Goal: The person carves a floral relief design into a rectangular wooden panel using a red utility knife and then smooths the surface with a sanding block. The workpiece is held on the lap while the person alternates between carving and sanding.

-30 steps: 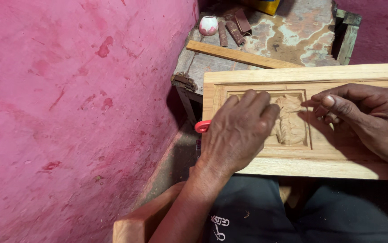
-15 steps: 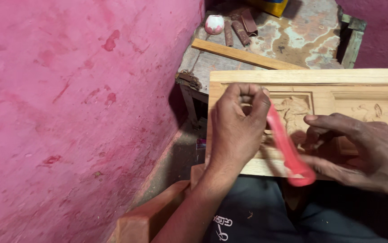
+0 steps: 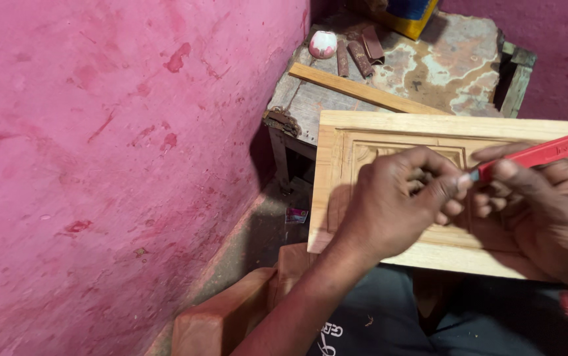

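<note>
Chisel (image 3: 547, 151) pinched between both hands (image 3: 396, 204) over panel (image 3: 336, 165).

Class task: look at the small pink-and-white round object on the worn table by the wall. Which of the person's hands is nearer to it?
Left. The left hand rests on the carved wooden panel, below and slightly right of the round object. The right hand, gripping the red-handled tool, lies farther right.

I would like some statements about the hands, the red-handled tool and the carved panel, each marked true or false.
1. The right hand holds a red-handled tool. True.
2. The carved wooden panel is painted blue. False: it is bare, pale wood.
3. The left hand rests on the panel. True.
4. The wall is green. False: it is pink.
5. A wooden strip lies on the small table. True.
</note>
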